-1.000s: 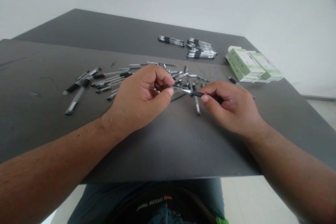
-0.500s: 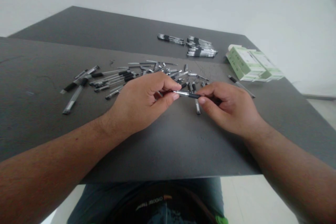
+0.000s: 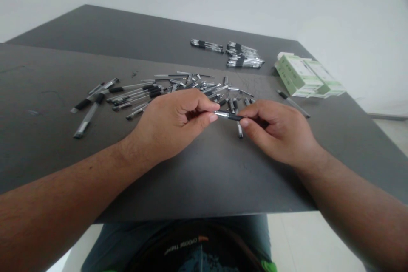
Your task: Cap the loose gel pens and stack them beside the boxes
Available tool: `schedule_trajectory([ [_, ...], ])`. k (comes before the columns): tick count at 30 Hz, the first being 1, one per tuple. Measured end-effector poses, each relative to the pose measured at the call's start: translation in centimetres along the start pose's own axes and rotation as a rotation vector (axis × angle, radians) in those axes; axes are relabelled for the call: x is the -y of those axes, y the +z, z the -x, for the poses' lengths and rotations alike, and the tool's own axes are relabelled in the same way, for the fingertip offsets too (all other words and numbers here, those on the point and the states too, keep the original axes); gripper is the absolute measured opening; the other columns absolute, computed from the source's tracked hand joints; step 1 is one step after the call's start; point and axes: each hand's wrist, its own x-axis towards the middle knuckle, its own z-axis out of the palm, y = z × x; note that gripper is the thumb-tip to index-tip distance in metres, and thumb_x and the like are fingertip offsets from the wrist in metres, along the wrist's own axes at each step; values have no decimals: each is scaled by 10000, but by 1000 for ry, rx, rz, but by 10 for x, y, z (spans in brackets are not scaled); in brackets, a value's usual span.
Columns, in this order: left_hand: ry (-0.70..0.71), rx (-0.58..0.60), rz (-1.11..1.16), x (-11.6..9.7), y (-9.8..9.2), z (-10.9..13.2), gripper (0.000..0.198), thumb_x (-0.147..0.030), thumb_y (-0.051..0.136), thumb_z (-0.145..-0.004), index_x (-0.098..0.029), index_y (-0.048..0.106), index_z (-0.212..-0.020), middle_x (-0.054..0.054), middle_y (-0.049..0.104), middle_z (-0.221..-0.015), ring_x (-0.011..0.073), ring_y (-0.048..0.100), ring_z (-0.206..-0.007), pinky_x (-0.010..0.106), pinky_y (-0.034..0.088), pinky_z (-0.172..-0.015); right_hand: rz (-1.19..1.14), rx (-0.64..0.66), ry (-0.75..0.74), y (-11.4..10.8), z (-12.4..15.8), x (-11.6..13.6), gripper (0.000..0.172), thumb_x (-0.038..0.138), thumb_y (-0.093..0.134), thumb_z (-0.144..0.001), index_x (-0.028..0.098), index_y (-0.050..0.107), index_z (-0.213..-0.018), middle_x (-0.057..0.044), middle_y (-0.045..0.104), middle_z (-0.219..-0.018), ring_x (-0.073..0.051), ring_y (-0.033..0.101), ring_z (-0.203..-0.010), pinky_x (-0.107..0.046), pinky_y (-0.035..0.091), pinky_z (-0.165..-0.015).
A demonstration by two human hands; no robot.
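Observation:
Between my two hands a pen (image 3: 229, 115) is held level above the table, its silver tip part toward the left and its black grip toward the right. My left hand (image 3: 181, 123) pinches the silver end between thumb and forefinger. The thumb and forefinger of my right hand (image 3: 274, 129) close on the pen near its black grip; the rest of it is hidden in that hand. Just behind the hands lies a loose pile of pen parts (image 3: 153, 90), with barrels, refills and caps. One capped piece (image 3: 240, 129) lies beneath the held pen.
Assembled pens (image 3: 244, 61) lie in stacks farther back, with a smaller bundle (image 3: 206, 46) to their left. Green and white boxes (image 3: 299, 75) stand at the right. A single pen piece (image 3: 293, 104) lies before them. More pens (image 3: 89, 117) lie at left on the dark table (image 3: 204, 191).
Both hands keep their pinch on the pen. Slightly less of its silver end shows at my left fingertips. The view has shifted a little; the other things lie as before.

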Motion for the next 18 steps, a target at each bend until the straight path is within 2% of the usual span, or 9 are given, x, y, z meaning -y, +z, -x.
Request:
schedule_trajectory([
  [7, -38, 3, 19, -1, 0, -1, 113, -265, 765, -980, -335, 847, -1016, -28, 855, -928, 230, 821, -902, 378, 655, -876, -41, 30, 70, 0, -1, 2, 128, 296, 700, -1041, 287, 823, -1007, -17, 843, -892, -219, 746, -753, -370, 616, -782],
  [13, -35, -8, 32, -1, 1, -1, 122, -252, 762, -987, -286, 867, -1040, -32, 867, -921, 183, 796, -820, 333, 626, -813, -75, 28, 85, 2, 0, 2, 113, 291, 713, -1037, 275, 813, -987, -15, 823, -860, -213, 740, -738, -365, 595, -760],
  [18, -49, 5, 30, -2, 1, -3, 97, -263, 791, -960, -315, 861, -1002, -38, 877, -957, 214, 804, -847, 358, 630, -789, -92, 29, 83, 3, 1, 1, 128, 304, 709, -1047, 267, 815, -986, -18, 825, -867, -207, 743, -738, -352, 583, -734],
])
